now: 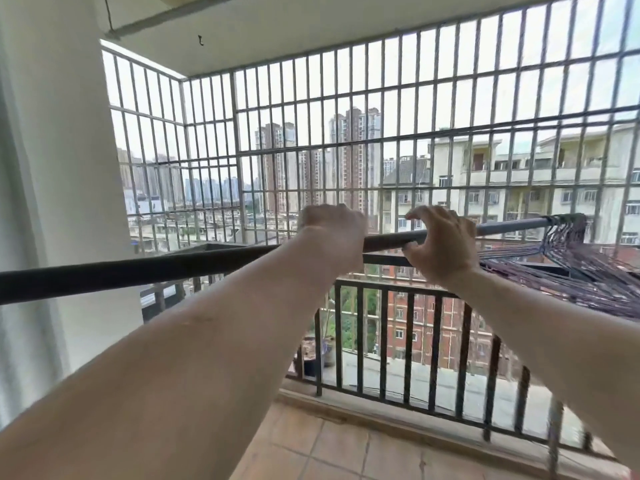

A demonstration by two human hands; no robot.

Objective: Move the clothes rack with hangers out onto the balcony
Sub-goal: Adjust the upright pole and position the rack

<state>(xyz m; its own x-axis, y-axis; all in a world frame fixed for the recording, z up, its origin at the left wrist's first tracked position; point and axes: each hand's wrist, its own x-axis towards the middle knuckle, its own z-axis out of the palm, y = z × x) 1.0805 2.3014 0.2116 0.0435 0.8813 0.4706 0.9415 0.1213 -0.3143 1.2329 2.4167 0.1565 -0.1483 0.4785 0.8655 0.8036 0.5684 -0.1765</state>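
Observation:
A long dark metal rack bar (145,268) runs across the view from the lower left up to the right. Several dark purple hangers (568,251) hang bunched on its right end, swung out sideways. My left hand (332,233) is closed around the bar near its middle. My right hand (441,240) sits just to the right of it, fingers curled loosely over the bar with the thumb under it and a gap showing between the fingers and the bar.
A dark balcony railing (381,337) stands in front, above a tiled floor (346,448). A metal security grille (311,133) closes the balcony above the railing. A white pillar (62,133) stands at the left. A small hook (201,39) hangs from the ceiling.

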